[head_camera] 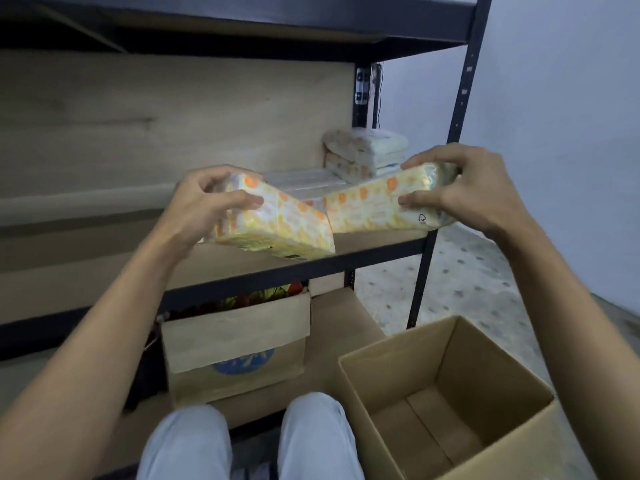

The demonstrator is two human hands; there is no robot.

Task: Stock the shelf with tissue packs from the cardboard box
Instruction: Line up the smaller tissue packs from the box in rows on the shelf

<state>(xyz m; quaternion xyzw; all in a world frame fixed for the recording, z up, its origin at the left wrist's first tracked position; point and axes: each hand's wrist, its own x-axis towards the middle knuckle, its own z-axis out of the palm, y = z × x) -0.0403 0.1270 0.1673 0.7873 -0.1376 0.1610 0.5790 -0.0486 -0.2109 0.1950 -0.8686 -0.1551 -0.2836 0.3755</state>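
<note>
You hold two soft, plastic-wrapped tissue packs, pale yellow with orange dots, one in each hand, over the front of the shelf. Your left hand [207,199] grips the left tissue pack [277,226] at its left end, thumb on top and fingers curled round the far side. That pack tilts down toward your right hand [460,188]. Your right hand grasps the right tissue pack [377,206] by its right end. Its lower edge seems to rest on, or just over, the wooden shelf with the black metal rail [381,252].

The two packs meet between your hands. Beyond your right hand, in the back corner, sits a small stack of wrapped packs [367,150], and more flat packs [308,181] lie behind the gap between your hands.

Below your right forearm, the open brown cardboard box [502,368] shows only bare bottom where you can see in. So I judge the stocking nearly done: these two may be the last, and they are not yet set down.
</note>
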